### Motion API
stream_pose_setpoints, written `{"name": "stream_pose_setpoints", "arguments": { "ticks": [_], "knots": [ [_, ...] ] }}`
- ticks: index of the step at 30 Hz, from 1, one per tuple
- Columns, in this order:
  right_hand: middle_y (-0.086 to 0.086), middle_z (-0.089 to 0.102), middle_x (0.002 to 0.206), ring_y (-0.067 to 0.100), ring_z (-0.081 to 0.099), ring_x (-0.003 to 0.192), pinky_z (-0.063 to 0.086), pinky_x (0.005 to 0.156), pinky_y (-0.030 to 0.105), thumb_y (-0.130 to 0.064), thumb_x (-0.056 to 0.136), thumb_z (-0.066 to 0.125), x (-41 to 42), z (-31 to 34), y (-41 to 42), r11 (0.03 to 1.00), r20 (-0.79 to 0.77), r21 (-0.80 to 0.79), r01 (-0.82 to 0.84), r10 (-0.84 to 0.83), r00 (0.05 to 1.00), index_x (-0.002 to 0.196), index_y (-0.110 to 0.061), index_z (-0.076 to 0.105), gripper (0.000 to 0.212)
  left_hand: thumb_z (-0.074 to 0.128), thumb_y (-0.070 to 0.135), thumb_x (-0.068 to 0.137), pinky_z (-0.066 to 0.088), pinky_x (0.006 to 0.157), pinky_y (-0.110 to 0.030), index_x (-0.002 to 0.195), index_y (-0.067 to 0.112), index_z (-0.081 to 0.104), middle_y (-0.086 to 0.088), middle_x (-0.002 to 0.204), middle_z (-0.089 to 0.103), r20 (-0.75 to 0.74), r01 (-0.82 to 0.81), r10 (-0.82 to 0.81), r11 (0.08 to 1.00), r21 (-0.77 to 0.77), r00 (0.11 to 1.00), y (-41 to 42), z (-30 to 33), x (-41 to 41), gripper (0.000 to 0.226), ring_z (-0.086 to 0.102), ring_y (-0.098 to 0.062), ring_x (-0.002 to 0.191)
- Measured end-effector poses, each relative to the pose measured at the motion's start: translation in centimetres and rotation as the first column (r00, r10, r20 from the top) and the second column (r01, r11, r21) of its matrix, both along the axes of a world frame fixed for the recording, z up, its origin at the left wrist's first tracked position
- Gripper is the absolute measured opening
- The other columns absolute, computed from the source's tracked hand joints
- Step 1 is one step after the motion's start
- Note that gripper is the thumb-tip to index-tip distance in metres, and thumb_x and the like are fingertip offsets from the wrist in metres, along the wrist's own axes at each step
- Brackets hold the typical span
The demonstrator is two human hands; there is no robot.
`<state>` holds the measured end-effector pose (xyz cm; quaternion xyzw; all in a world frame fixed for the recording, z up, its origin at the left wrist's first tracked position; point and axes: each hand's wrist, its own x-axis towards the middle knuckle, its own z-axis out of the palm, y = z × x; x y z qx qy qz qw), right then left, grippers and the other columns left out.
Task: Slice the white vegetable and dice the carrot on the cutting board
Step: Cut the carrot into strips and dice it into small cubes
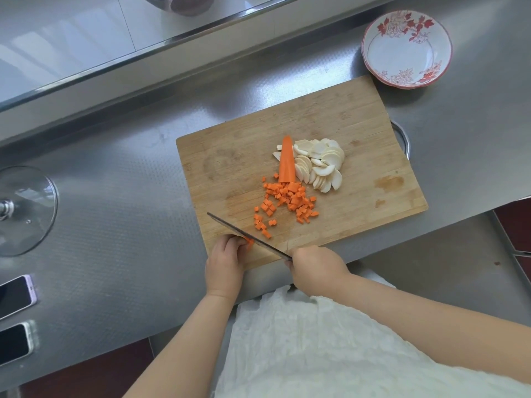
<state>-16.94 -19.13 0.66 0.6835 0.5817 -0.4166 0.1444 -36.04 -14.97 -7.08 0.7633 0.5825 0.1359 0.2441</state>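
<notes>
A wooden cutting board (359, 133) lies on the steel counter. On its middle sit a pile of white vegetable slices (321, 163), a long carrot half (286, 160) and a scatter of diced carrot (287, 201). At the board's near left corner my left hand (227, 261) holds down a small carrot piece (249, 242) with curled fingers. My right hand (314, 264) grips the handle of a knife (247, 235), whose blade runs leftward and rests against that carrot piece.
A white bowl with red flowers (406, 48) stands beyond the board's far right corner. A glass pot lid (23, 211) lies at the left, with two phones (14, 294) near the counter's front left edge. A raised steel ledge (143, 53) runs behind.
</notes>
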Motion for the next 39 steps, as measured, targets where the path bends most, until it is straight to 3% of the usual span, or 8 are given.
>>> {"name": "stream_pose_setpoints", "arguments": {
  "ticks": [3,6,9,12,16,24,29,39],
  "knots": [
    [0.009,0.066,0.093,0.027,0.055,0.074,0.036,0.055,0.028,-0.014,0.093,0.047,-0.3,0.3,0.2,0.999,0.003,-0.027,-0.02,0.02,1.0,0.099,-0.011,0.062,0.017,0.047,0.035,0.088,0.046,0.056,-0.031,0.084,0.009,0.069,-0.005,0.09,0.064,0.0,-0.003,0.003,1.0,0.01,1.0,0.0,0.1,0.1,0.035,0.062,-0.028,0.077],
    [0.01,0.064,0.1,0.028,0.061,0.09,0.04,0.061,0.03,-0.01,0.094,0.045,-0.6,0.4,0.4,0.997,0.027,-0.075,-0.002,0.004,1.0,0.103,-0.009,0.059,0.017,0.046,0.038,0.088,0.048,0.055,-0.033,0.083,0.008,0.069,-0.005,0.092,0.065,0.003,-0.012,0.012,1.0,-0.002,1.0,-0.1,0.3,0.2,0.038,0.062,-0.027,0.079],
    [0.009,0.064,0.102,0.026,0.061,0.092,0.04,0.062,0.029,-0.013,0.095,0.045,-0.6,0.2,0.4,0.995,0.038,-0.088,0.05,-0.047,0.998,0.105,-0.01,0.059,0.018,0.053,0.032,0.088,0.047,0.055,-0.03,0.083,0.009,0.069,-0.003,0.089,0.063,0.003,-0.018,0.018,1.0,-0.009,1.0,0.0,0.1,0.1,0.029,0.06,-0.024,0.079],
    [0.008,0.064,0.098,0.026,0.061,0.09,0.042,0.063,0.029,-0.022,0.098,0.045,-0.3,-0.1,0.7,0.986,0.003,-0.11,0.124,-0.125,0.992,0.106,-0.011,0.059,0.02,0.069,0.013,0.085,0.042,0.058,-0.028,0.083,0.009,0.068,-0.001,0.089,0.063,-0.015,-0.031,0.03,0.998,-0.047,0.999,0.0,0.2,0.1,0.004,0.06,-0.023,0.08],
    [0.005,0.059,0.083,0.025,0.062,0.084,0.046,0.065,0.03,-0.036,0.099,0.045,0.2,-0.3,0.6,0.955,-0.084,-0.146,0.259,-0.273,0.958,0.106,-0.009,0.058,0.031,0.065,0.017,0.089,0.041,0.065,-0.026,0.083,0.013,0.066,0.005,0.087,0.061,0.019,-0.076,0.079,0.991,-0.109,0.997,-0.1,1.0,0.4,0.007,0.057,-0.015,0.08],
    [0.002,0.053,0.072,0.023,0.053,0.068,0.039,0.057,0.029,-0.034,0.101,0.039,0.1,0.6,0.4,0.986,-0.102,0.01,0.166,-0.165,0.981,0.103,-0.013,0.06,0.029,0.065,0.03,0.089,0.04,0.067,-0.025,0.089,0.015,0.063,0.012,0.09,0.053,0.019,-0.102,0.107,0.978,-0.182,0.994,0.1,1.3,-0.1,0.014,0.055,-0.009,0.079],
    [0.009,0.066,0.089,0.025,0.054,0.071,0.04,0.057,0.029,-0.027,0.099,0.042,-0.2,0.8,0.1,0.997,-0.082,0.026,0.075,-0.073,0.994,0.101,-0.012,0.061,0.024,0.065,0.024,0.09,0.043,0.071,-0.028,0.09,0.012,0.067,0.009,0.09,0.056,0.051,-0.147,0.161,0.967,-0.208,0.986,0.2,1.3,-0.1,0.011,0.057,-0.013,0.082],
    [0.008,0.065,0.092,0.025,0.052,0.071,0.036,0.053,0.027,-0.02,0.096,0.044,-0.4,0.5,-0.2,0.999,-0.045,0.003,0.046,-0.046,0.998,0.103,-0.014,0.062,0.02,0.068,0.015,0.087,0.048,0.07,-0.033,0.089,0.008,0.07,0.0,0.093,0.063,0.047,-0.12,0.128,0.982,-0.148,0.991,-0.3,0.8,-0.4,0.007,0.061,-0.021,0.083]
  ]
}}
